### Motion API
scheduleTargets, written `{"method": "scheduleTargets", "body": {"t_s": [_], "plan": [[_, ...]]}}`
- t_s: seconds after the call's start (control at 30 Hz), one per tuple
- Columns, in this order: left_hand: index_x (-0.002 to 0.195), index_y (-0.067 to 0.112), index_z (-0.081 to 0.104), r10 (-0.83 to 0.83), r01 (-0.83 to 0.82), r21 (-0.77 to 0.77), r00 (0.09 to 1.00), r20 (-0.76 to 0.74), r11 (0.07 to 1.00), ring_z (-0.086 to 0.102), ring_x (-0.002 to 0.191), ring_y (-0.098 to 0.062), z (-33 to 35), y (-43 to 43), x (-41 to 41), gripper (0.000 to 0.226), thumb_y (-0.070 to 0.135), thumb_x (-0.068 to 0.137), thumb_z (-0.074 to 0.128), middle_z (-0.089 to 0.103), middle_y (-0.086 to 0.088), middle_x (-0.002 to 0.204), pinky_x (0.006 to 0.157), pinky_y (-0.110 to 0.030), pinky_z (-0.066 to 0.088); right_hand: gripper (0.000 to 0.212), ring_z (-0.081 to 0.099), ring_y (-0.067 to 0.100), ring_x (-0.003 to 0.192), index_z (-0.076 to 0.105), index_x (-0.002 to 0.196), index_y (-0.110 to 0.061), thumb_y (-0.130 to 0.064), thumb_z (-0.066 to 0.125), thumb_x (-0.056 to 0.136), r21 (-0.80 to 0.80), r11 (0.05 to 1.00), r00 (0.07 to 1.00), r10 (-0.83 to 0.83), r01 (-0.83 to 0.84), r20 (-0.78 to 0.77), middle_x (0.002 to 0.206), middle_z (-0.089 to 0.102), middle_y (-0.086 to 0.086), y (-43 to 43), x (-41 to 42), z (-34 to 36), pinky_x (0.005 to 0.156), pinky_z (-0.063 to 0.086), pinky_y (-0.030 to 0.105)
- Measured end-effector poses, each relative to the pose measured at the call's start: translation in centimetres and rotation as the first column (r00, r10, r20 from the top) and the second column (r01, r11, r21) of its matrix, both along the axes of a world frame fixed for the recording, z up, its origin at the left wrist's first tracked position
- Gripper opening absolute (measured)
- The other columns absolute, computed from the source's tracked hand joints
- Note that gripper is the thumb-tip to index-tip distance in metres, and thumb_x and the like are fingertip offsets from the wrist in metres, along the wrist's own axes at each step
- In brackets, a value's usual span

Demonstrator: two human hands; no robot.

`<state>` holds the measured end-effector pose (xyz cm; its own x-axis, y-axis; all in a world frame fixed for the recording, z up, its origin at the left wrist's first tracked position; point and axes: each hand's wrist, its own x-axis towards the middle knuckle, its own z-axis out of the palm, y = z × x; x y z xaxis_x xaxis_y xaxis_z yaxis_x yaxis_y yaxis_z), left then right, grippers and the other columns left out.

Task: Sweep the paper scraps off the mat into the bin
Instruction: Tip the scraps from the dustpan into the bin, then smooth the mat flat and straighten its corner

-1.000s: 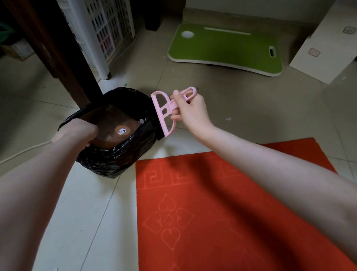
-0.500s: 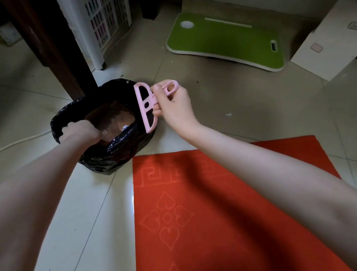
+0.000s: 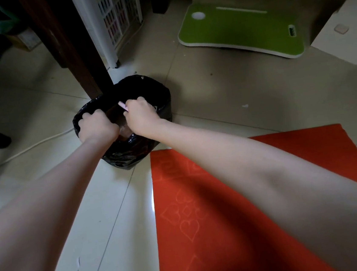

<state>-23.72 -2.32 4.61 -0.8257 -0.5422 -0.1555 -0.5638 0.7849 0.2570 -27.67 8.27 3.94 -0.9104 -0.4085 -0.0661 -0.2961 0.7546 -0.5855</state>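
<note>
At the left of the frame a white cord point(image 3: 36, 145) lies on the pale floor point(image 3: 121, 231). A dark wooden leg point(image 3: 69, 43) stands in the upper left and comes down just behind the bin point(image 3: 160, 101). The bin sits on the floor a bit left of the middle, lined with black plastic. The left grip point(image 3: 96, 128) is clenched on the near left rim of the bin, its fingers curled over the edge. Just to its right, the right grip point(image 3: 140, 115) is over the mouth of the bin, with its fingers curled tight round a pink tool point(image 3: 123, 106). Only a small bit of the pink tool sticks out, so its shape cannot be told. A white basket point(image 3: 115, 15) stands at the top, behind the bin. The red mat point(image 3: 206, 232) lies flat on the floor in the lower right, and its far left corner is just beside the bin. One small white paper scrap point(image 3: 245, 106) lies on the floor to the right of the bin, off the mat. A green tray point(image 3: 239, 30) lies at the upper right, and a pale board point(image 3: 350, 26) is at the right edge.
</note>
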Motion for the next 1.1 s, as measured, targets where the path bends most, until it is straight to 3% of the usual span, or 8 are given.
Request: {"method": "scheduleTargets", "body": {"t_s": [0.13,0.33,0.47,0.57,0.63,0.73,0.93,1.1], "plan": [[0.115,0.001,0.053,-0.029,0.029,0.009,1.000,-0.010,1.000,0.046,0.114,-0.045,-0.2,0.1,0.7,0.045,0.028,0.081,0.065,0.047,-0.027,0.122,0.092,-0.049,0.046,0.026,0.060,0.031,0.107,0.063,0.112,-0.002,-0.015,0.059,0.090,-0.084,0.996,0.993,0.030,-0.020,0.115,0.112,0.064,0.017,-0.4,0.5,0.3,0.088,0.051,0.035],[0.115,-0.001,0.051,-0.014,0.011,-0.034,0.997,-0.072,0.999,0.041,0.117,-0.043,0.3,1.5,1.8,0.058,0.031,0.074,0.077,0.044,-0.026,0.122,0.090,-0.051,0.044,0.035,0.062,0.026,0.106,0.069,0.107,-0.004,0.007,0.049,0.080,-0.213,0.975,0.997,-0.047,0.061,0.068,0.110,0.068,0.014,4.9,0.9,-0.1,0.096,0.047,0.031],[0.112,0.000,0.052,-0.152,0.131,-0.122,0.972,-0.180,0.984,0.044,0.111,-0.043,0.0,4.8,2.9,0.036,0.015,0.081,0.063,0.046,-0.024,0.117,0.081,-0.049,0.046,0.032,0.063,0.026,0.104,0.071,0.100,-0.010,0.002,0.048,0.080,-0.143,0.984,0.990,-0.095,0.109,0.105,0.108,0.069,0.010,10.3,1.9,-2.2,0.094,0.049,0.036],[0.118,0.005,0.053,-0.257,0.250,-0.296,0.966,0.017,0.922,0.047,0.111,-0.040,-1.0,6.6,3.6,0.043,0.022,0.079,0.060,0.050,-0.022,0.119,0.086,-0.044,0.043,0.031,0.063,0.023,0.105,0.070,0.102,-0.014,-0.003,0.050,0.083,0.044,0.998,0.986,0.025,-0.033,0.165,0.109,0.069,0.006,13.4,3.5,-3.6,0.091,0.049,0.029],[0.124,0.006,0.050,-0.215,0.267,-0.370,0.960,0.178,0.890,0.048,0.113,-0.038,-1.5,6.9,3.9,0.050,0.028,0.080,0.060,0.052,-0.020,0.122,0.092,-0.042,0.041,0.026,0.063,0.022,0.103,0.070,0.105,-0.012,-0.006,0.053,0.085,0.165,0.962,0.957,0.175,-0.216,0.231,0.108,0.070,0.006,15.8,5.0,-4.3,0.086,0.046,0.024],[0.123,0.006,0.053,-0.183,0.263,-0.312,0.947,0.263,0.913,0.052,0.110,-0.038,-2.6,6.8,3.9,0.040,0.018,0.085,0.054,0.058,-0.019,0.116,0.084,-0.040,0.045,0.023,0.062,0.022,0.102,0.069,0.105,-0.012,-0.010,0.055,0.087,0.245,0.909,0.921,0.264,-0.337,0.288,0.108,0.069,0.006,19.7,6.6,-5.0,0.082,0.044,0.024],[0.097,0.004,0.064,-0.149,0.215,-0.298,0.962,0.231,0.930,0.061,0.092,-0.039,-3.7,8.9,4.5,0.022,0.007,0.083,0.047,0.065,-0.018,0.094,0.073,-0.038,0.048,0.025,0.061,0.026,0.106,0.067,0.106,-0.017,-0.012,0.052,0.087,0.376,0.866,0.925,0.217,-0.330,0.312,0.112,0.067,0.006,24.8,7.8,-7.5,0.085,0.049,0.030],[0.110,0.000,0.058,-0.125,0.208,-0.342,0.960,0.250,0.916,0.059,0.101,-0.038,-3.9,10.8,4.6,0.027,0.000,0.085,0.047,0.062,-0.022,0.106,0.071,-0.038,0.045,0.024,0.060,0.028,0.108,0.063,0.109,-0.017,-0.016,0.053,0.088,0.440,0.762,0.869,0.330,-0.476,0.369,0.116,0.062,0.006,26.5,10.6,-10.4,0.084,0.052,0.036]]}}
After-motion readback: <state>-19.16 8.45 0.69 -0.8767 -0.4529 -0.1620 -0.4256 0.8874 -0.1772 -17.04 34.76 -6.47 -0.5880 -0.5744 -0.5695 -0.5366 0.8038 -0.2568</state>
